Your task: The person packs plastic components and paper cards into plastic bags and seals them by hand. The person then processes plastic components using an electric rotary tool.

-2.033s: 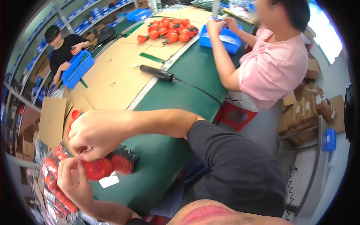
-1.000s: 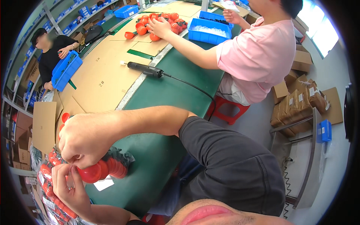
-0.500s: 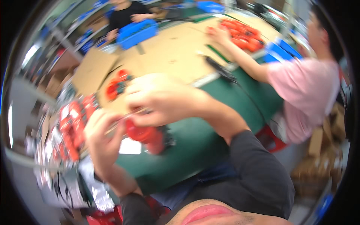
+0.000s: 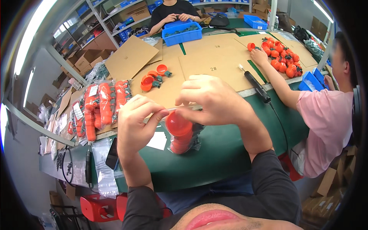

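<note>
A clear plastic bag holding a stack of orange-red cups with dark green parts (image 4: pixel 179 134) stands in front of me on the green table. My left hand (image 4: pixel 135 126) pinches the bag's upper edge between thumb and fingers. Opposite it, my right hand (image 4: pixel 216 100) has its fingers curled and its thumb at the same edge, also gripping the bag. A white paper sheet (image 4: pixel 157 140) lies just left of the bag. Farther off, several loose orange-red cups (image 4: pixel 147 81) with dark green fittings rest on the cardboard.
Filled bags of cups (image 4: pixel 100 103) are piled at left, near flat plastic bags (image 4: pixel 103 168) and a phone (image 4: pixel 112 154). A corded electric screwdriver (image 4: pixel 257 87) lies at right. A co-worker in pink (image 4: pixel 326 115) reaches toward a cup heap (image 4: pixel 281 57). Another sits behind a blue bin (image 4: pixel 182 34).
The view has shifted and sharpened, so the table and both hands sit farther right in the picture. Both hands stay at the bag's top edge. The co-worker's hand remains by the cup heap.
</note>
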`<move>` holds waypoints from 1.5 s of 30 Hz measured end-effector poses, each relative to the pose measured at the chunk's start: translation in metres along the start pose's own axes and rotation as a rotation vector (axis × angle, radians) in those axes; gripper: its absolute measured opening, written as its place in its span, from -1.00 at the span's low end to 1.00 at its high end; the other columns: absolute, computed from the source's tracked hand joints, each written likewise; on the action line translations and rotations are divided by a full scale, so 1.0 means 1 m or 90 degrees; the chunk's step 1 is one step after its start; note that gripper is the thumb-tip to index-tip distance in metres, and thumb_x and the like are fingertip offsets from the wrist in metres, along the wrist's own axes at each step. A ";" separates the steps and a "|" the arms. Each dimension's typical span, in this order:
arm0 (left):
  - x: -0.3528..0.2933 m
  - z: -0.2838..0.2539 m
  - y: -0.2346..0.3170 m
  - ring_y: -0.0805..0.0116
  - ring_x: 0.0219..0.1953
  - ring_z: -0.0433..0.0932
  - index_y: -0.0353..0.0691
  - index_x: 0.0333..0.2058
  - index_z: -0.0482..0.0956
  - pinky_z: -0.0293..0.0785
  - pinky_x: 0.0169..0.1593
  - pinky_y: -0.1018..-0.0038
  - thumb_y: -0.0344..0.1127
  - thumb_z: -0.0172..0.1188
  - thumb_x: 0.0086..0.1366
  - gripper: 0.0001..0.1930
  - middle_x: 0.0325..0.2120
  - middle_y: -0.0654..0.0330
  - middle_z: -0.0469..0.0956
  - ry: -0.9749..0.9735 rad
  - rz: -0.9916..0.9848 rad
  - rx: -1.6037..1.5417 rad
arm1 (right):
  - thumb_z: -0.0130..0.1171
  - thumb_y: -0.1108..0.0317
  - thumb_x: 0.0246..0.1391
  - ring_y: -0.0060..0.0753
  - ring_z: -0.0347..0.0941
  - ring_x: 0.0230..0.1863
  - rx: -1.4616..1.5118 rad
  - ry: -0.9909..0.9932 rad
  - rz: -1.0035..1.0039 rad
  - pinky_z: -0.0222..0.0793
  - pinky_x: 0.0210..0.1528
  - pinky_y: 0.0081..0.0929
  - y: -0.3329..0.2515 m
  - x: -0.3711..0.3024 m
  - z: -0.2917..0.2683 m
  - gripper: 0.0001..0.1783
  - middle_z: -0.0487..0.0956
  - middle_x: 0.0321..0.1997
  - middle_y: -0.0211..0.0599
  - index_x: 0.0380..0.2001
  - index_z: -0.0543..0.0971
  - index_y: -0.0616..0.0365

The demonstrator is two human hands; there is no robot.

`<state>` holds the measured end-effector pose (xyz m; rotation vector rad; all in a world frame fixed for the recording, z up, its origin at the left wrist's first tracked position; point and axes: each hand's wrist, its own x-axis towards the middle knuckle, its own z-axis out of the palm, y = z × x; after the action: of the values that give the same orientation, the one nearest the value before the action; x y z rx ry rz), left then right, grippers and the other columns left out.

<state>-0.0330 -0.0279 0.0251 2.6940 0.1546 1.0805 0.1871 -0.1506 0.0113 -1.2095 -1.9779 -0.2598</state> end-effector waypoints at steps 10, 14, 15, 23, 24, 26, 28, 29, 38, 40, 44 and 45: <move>0.000 0.014 -0.004 0.22 -0.37 0.62 -0.29 -0.37 0.73 0.50 -0.26 0.37 -0.47 0.52 0.14 -0.88 -0.47 0.17 0.66 -0.009 -0.024 -0.109 | 0.40 0.31 0.10 -0.14 0.62 -0.26 -0.008 0.015 -0.030 0.56 -0.16 -0.21 -0.002 -0.001 0.002 -0.85 0.65 -0.40 -0.29 -0.43 0.68 0.14; 0.002 0.009 -0.012 0.25 -0.37 0.62 -0.31 -0.38 0.72 0.51 -0.25 0.37 -0.47 0.52 0.16 -0.88 -0.47 0.18 0.67 0.012 -0.004 -0.085 | 0.39 0.30 0.12 -0.08 0.62 -0.25 -0.031 0.003 0.019 0.54 -0.18 -0.18 0.004 -0.006 -0.005 -0.85 0.65 -0.40 -0.24 -0.41 0.69 0.14; 0.000 0.005 -0.017 0.26 -0.37 0.62 -0.32 -0.39 0.72 0.51 -0.25 0.38 -0.48 0.52 0.16 -0.88 -0.47 0.18 0.68 0.028 -0.025 -0.092 | 0.39 0.30 0.12 -0.08 0.62 -0.25 -0.030 0.001 0.020 0.54 -0.18 -0.18 0.008 -0.009 -0.008 -0.85 0.65 -0.40 -0.24 -0.41 0.69 0.14; -0.005 0.000 -0.051 0.51 -0.36 0.57 -0.40 -0.36 0.70 0.46 -0.22 0.55 -0.48 0.38 0.35 -0.90 -0.45 0.22 0.66 0.057 -0.163 -0.218 | 0.46 0.39 0.17 -0.26 0.51 -0.43 0.024 0.050 0.046 0.37 -0.35 -0.35 0.033 0.000 -0.014 -0.87 0.64 -0.45 -0.25 -0.37 0.71 0.22; -0.004 0.006 -0.057 0.59 -0.35 0.54 -0.40 -0.33 0.71 0.43 -0.23 0.60 -0.48 0.36 0.39 -0.90 -0.45 0.29 0.66 0.059 -0.207 -0.278 | 0.46 0.38 0.18 -0.36 0.47 -0.47 0.012 0.057 0.056 0.33 -0.38 -0.40 0.035 -0.003 -0.017 -0.86 0.64 -0.46 -0.29 -0.37 0.71 0.22; 0.003 0.011 -0.059 0.60 -0.34 0.55 -0.40 -0.29 0.73 0.45 -0.21 0.61 -0.43 0.35 0.43 -0.87 -0.43 0.30 0.68 0.058 -0.234 -0.334 | 0.47 0.35 0.21 -0.58 0.35 -0.49 0.030 0.048 0.129 0.25 -0.42 -0.49 0.041 -0.004 -0.020 -0.81 0.59 -0.49 -0.43 -0.38 0.70 0.24; -0.002 0.011 -0.071 0.57 -0.32 0.58 -0.40 -0.28 0.74 0.50 -0.16 0.57 -0.39 0.35 0.44 -0.84 -0.41 0.27 0.71 0.066 -0.192 -0.373 | 0.48 0.30 0.24 -0.68 0.30 -0.46 0.040 0.025 0.178 0.24 -0.41 -0.54 0.044 -0.007 -0.017 -0.75 0.55 -0.51 -0.51 -0.38 0.68 0.25; -0.003 0.010 -0.073 0.57 -0.32 0.58 -0.40 -0.28 0.74 0.50 -0.16 0.57 -0.39 0.35 0.44 -0.84 -0.41 0.27 0.71 0.071 -0.199 -0.373 | 0.48 0.28 0.26 -0.68 0.30 -0.46 0.051 0.031 0.185 0.23 -0.41 -0.55 0.048 -0.007 -0.015 -0.73 0.53 -0.51 -0.52 -0.38 0.66 0.27; -0.008 0.017 -0.082 0.53 -0.25 0.62 -0.36 -0.22 0.74 0.54 -0.06 0.54 -0.31 0.30 0.51 -0.80 -0.32 0.24 0.72 0.092 -0.167 -0.522 | 0.29 0.30 0.42 -0.61 0.35 -0.32 0.275 0.058 0.232 0.30 -0.21 -0.57 0.050 -0.007 0.003 -0.72 0.51 -0.39 -0.48 -0.35 0.58 0.29; -0.006 0.022 -0.079 0.52 -0.24 0.64 -0.33 -0.16 0.72 0.57 -0.03 0.52 -0.30 0.25 0.55 -0.80 -0.30 0.24 0.72 0.133 -0.201 -0.622 | 0.19 0.31 0.47 -0.60 0.35 -0.27 0.353 0.120 0.214 0.29 -0.13 -0.56 0.049 -0.003 0.010 -0.73 0.50 -0.35 -0.48 -0.32 0.56 0.27; -0.004 0.040 -0.090 0.49 -0.20 0.65 -0.28 -0.20 0.64 0.56 -0.05 0.56 -0.27 0.17 0.62 -0.78 -0.28 0.24 0.67 0.199 -0.244 -0.716 | 0.27 0.22 0.42 -0.55 0.50 -0.17 0.505 0.168 0.207 0.41 -0.05 -0.51 0.055 0.003 0.031 -0.72 0.71 -0.18 -0.33 -0.07 0.68 0.23; 0.002 0.048 -0.089 0.51 -0.20 0.63 -0.27 -0.21 0.64 0.54 -0.05 0.58 -0.27 0.15 0.63 -0.78 -0.29 0.25 0.66 0.228 -0.247 -0.749 | 0.19 0.18 0.45 -0.51 0.49 0.01 0.531 0.112 0.209 0.37 0.17 -0.50 0.058 -0.004 0.026 -0.60 0.68 0.01 -0.30 0.14 0.57 0.28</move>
<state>0.0007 0.0502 -0.0297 1.3593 0.0579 1.0349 0.2218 -0.1090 -0.0217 -0.8802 -1.4485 0.5596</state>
